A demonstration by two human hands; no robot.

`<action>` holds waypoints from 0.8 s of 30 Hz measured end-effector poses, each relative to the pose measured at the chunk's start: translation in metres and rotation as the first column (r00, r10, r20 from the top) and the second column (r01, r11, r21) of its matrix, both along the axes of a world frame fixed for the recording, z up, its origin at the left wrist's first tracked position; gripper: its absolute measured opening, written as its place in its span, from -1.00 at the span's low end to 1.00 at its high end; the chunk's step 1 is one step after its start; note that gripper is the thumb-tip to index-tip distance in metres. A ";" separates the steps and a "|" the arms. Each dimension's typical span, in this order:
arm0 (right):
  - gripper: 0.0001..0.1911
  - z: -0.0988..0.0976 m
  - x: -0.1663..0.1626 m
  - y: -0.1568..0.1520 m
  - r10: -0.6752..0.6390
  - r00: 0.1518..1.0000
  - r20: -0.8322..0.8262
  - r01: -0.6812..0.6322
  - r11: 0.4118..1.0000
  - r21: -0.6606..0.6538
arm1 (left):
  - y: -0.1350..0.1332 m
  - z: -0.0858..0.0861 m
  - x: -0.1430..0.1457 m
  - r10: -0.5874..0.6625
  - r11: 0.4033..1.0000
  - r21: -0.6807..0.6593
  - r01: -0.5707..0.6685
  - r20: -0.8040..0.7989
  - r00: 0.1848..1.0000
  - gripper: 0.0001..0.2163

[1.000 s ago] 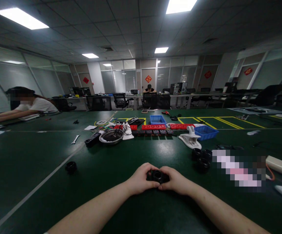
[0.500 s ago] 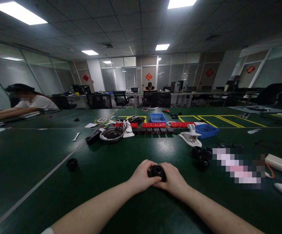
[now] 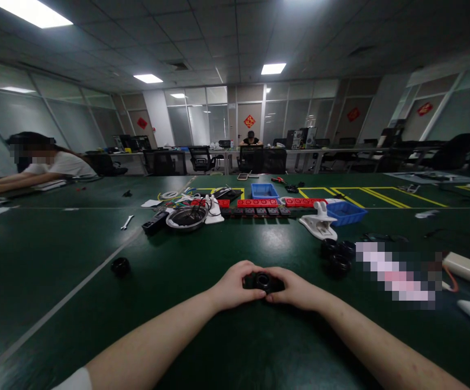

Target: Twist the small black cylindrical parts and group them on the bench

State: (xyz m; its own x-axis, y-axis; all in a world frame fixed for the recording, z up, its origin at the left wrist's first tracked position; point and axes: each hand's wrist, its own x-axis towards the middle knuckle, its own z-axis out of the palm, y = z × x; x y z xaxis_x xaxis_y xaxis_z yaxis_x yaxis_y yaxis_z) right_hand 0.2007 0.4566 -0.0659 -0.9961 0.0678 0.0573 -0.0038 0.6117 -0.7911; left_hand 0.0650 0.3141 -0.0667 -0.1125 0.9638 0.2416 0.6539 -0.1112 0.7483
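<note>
Between my hands, low over the green table, is a round black piece (image 3: pixel 263 281) with a hole in its middle, perhaps a small wheel or ring. My left hand (image 3: pixel 238 284) curls round its left side, thumb at the near edge and fingers over the far edge. From the other side my right hand (image 3: pixel 294 288) closes on it, its thumb meeting the left thumb in front. Whether the piece touches the table cannot be seen. Several alike black pieces (image 3: pixel 339 264) lie grouped to the right, and a single black piece (image 3: pixel 120 266) sits to the left.
A white clamp-like stand (image 3: pixel 319 223) and a blue bin (image 3: pixel 345 214) stand to the right ahead. Red socket strips (image 3: pixel 258 203), another blue bin (image 3: pixel 264 191) and a round metal tray (image 3: pixel 186 225) lie farther off. A wrench (image 3: pixel 127 222) is left. Another person (image 3: pixel 66 165) sits far left.
My right hand has spread slightly, opening a gap beside the black piece. Both hands stay round it, and the camera view has shifted a little.
</note>
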 end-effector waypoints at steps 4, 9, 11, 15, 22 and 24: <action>-0.67 0.003 0.001 0.000 0.000 1.000 0.022 -0.001 0.998 0.067 | -0.001 0.003 -0.001 0.026 0.999 -0.036 -0.027 -0.031 0.999 -0.62; -0.71 0.003 0.001 -0.001 -0.043 0.998 0.052 0.037 0.994 0.104 | -0.001 0.004 -0.001 0.027 0.998 -0.058 -0.028 -0.017 0.999 -0.62; -0.69 0.000 0.000 0.000 -0.049 0.998 0.048 0.044 0.995 0.092 | 0.000 0.004 0.000 0.035 0.997 -0.063 -0.036 -0.013 0.999 -0.62; -0.63 -0.006 -0.002 0.000 -0.090 0.995 0.051 0.087 0.994 0.070 | 0.000 0.003 0.002 0.044 0.997 -0.061 -0.045 -0.016 0.999 -0.63; -0.59 -0.013 -0.004 -0.013 -0.301 0.953 -0.021 0.296 0.921 0.254 | 0.001 0.000 0.012 0.163 0.986 -0.031 -0.163 0.002 0.987 -0.65; -0.63 -0.015 -0.005 -0.018 -0.362 0.930 -0.061 0.363 0.877 0.316 | 0.001 -0.001 0.017 0.241 0.970 -0.027 -0.241 -0.002 0.971 -0.66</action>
State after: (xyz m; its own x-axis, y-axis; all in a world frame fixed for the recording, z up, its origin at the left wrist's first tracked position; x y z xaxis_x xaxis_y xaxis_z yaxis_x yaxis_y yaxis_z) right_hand 0.1957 0.4388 -0.0809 -0.9052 0.4024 0.1368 0.2664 0.7879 -0.5551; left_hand 0.0815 0.3152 -0.0677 -0.3425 0.9144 0.2159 0.6582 0.0696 0.7496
